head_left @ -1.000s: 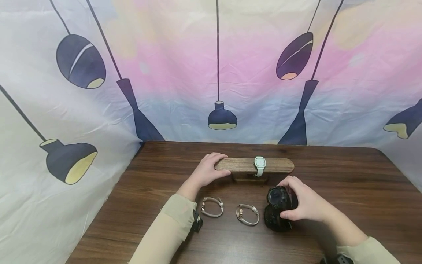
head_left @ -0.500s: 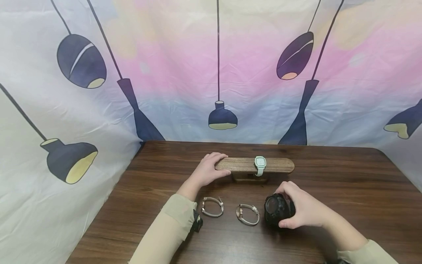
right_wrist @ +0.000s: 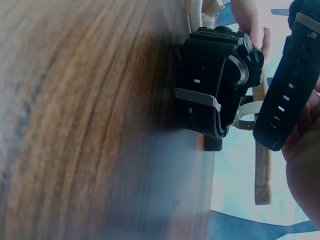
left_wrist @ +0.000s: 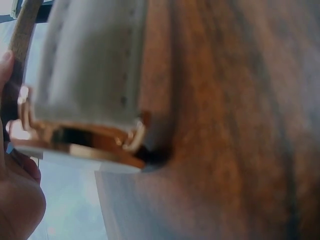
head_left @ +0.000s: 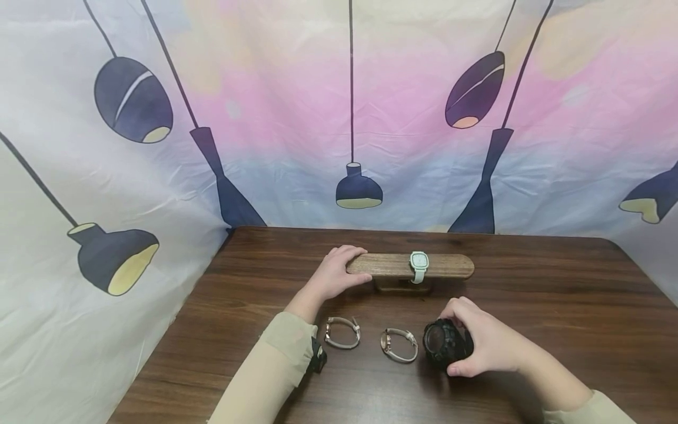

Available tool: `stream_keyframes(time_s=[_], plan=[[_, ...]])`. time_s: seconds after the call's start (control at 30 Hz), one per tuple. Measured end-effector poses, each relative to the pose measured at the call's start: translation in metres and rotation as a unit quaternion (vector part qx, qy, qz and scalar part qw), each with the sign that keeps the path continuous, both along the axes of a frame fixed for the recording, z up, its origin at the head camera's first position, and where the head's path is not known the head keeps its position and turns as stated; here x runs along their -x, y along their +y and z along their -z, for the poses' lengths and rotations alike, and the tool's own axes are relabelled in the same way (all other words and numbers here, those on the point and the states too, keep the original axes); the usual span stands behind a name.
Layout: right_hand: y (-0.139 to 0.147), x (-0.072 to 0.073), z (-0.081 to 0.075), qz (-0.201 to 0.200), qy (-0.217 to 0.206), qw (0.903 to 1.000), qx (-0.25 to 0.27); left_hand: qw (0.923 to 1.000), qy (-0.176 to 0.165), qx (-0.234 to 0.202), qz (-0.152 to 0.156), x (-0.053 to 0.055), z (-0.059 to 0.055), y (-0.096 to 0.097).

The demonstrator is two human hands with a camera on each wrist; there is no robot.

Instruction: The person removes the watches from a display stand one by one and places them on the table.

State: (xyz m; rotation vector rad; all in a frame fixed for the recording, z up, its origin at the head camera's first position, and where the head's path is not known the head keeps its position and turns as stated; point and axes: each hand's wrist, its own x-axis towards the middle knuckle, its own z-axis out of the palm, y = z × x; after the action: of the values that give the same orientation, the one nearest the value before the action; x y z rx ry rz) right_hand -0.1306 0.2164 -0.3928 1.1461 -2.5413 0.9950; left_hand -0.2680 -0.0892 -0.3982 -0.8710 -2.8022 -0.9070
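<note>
In the head view my left hand (head_left: 336,274) grips the left end of a wooden watch stand (head_left: 389,266) between fingers and thumb. A mint-green square watch (head_left: 419,261) is strapped around its bar, right of the middle. My right hand (head_left: 489,341) holds a chunky black wristwatch (head_left: 438,340), dial facing up, strap closed in a loop. The right wrist view has the strap of this held watch (right_wrist: 290,85) raised off the table, and a second black watch (right_wrist: 205,75) standing on the wood beside it. From the head that second one is hidden behind the held watch.
Two slim watches with pale straps and rose-gold cases rest on their sides: a left watch (head_left: 344,347) near my left wrist, and a right watch (head_left: 385,341) close to the black one. The brown wooden table (head_left: 265,265) ends at a printed fabric backdrop (head_left: 296,118).
My right hand has brought the held black watch toward me, so that it now covers the other black watch in the head view. My left hand stays on the stand.
</note>
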Motion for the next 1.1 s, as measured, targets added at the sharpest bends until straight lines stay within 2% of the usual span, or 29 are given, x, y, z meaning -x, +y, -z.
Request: stream_keyframes(time_s=[0.17,0.5,0.73,0.97,1.1], plan=[[-0.001,-0.003,0.001,0.005,-0.006,1.0,-0.005,1.0,0.001,0.002,-0.002,0.0,0.0,0.0],[-0.002,-0.009,0.002,-0.014,-0.005,0.9999,-0.006,1.0,0.007,0.002,-0.003,0.0,0.0,0.001],[-0.004,-0.012,0.006,-0.034,0.012,0.9993,-0.007,1.0,0.003,0.001,-0.001,0.0,0.001,0.001],[-0.007,-0.017,0.009,-0.034,-0.002,0.9992,-0.019,1.0,0.005,0.0,-0.004,0.0,0.001,0.0],[-0.009,-0.019,0.012,-0.039,0.004,0.999,-0.024,1.0,0.003,0.001,-0.002,0.001,0.001,0.0]])
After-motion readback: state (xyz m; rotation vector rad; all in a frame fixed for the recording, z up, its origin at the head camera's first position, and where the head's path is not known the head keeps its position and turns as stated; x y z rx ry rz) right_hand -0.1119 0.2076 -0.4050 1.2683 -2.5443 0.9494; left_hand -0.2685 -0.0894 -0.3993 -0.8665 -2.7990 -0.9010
